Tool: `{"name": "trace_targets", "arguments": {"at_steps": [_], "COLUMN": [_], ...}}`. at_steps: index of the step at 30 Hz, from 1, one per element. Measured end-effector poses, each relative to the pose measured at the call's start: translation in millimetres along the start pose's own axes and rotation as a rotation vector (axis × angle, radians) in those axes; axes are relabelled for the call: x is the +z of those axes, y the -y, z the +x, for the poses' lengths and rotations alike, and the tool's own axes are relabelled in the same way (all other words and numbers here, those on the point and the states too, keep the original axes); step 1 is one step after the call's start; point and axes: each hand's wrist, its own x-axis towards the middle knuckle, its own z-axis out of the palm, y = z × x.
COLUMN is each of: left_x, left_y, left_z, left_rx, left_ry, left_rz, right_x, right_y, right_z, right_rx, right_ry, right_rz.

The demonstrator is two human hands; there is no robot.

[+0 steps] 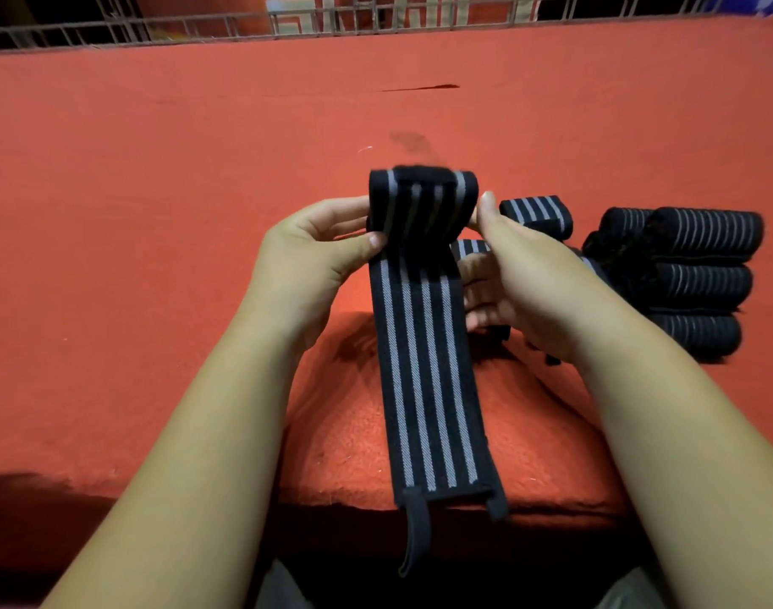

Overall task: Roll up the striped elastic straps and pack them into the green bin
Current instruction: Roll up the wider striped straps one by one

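A black elastic strap with grey stripes (424, 371) runs from the table's near edge up to my hands, its far end curled into a partial roll (422, 204). My left hand (314, 257) pinches the roll's left side with thumb and fingers. My right hand (521, 274) grips its right side, thumb pointing up. A thin black loop (413, 534) hangs from the strap's near end over the table edge. No green bin is in view.
A stack of rolled striped straps (701, 274) lies at the right on the red cloth-covered table (156, 213). Another strap (536, 213) lies loose behind my right hand. A metal wire fence (200, 28) runs along the table's far edge.
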Motion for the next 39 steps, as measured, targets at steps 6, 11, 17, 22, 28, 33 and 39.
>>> {"name": "trace_targets", "arguments": {"at_steps": [6,11,17,22,28,33,39], "left_x": [3,1,5,6,1,0,-1], "left_y": [-2,-5,-16,-23,-22,-19,-13], "left_z": [-3,-4,-8,-15,-13,-14,-11], "left_rx": [-0.076,-0.169,-0.289,-0.202,-0.207,-0.214,-0.212], "left_ry": [-0.023,-0.059,-0.009,0.091,0.16,0.247,0.195], "left_rz": [0.035,0.03,-0.003,0.02,0.051,0.087,0.065], "right_x": [-1,1,0,3,2,4,2], "right_y": [6,-2,-8,-3,-10,-16,-8], "right_z": [-5,-4,-1,-9,-2,5,0], "right_rx": [-0.015,-0.11,-0.197,-0.288,-0.308,-0.324,-0.241], "right_ry": [0.066,-0.025,-0.073,0.018,-0.055,-0.156,-0.1], "right_rz": [-0.01,-0.002,-0.052,-0.195,-0.231,-0.207,-0.221]}}
